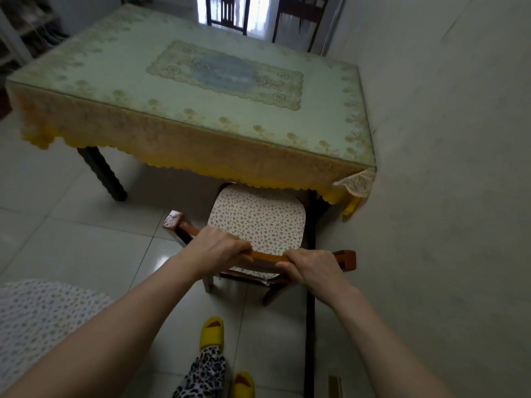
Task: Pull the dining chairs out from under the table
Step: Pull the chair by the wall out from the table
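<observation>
A wooden dining chair [257,222] with a flower-print seat cushion stands at the near side of the table [184,90], its front part still under the yellow lace tablecloth. My left hand [218,248] and my right hand [311,267] both grip the chair's top back rail [267,257] from above, left hand toward the left end, right hand toward the right end. Two more dark chairs [228,12] stand at the table's far side, one [301,15] to the right.
A wall [445,168] runs close along the table's right side. Another flower-print cushion [37,320] lies at the lower left. My yellow slippers [212,331] stand on the glossy tiled floor just behind the chair. Shelves [26,33] are at the far left.
</observation>
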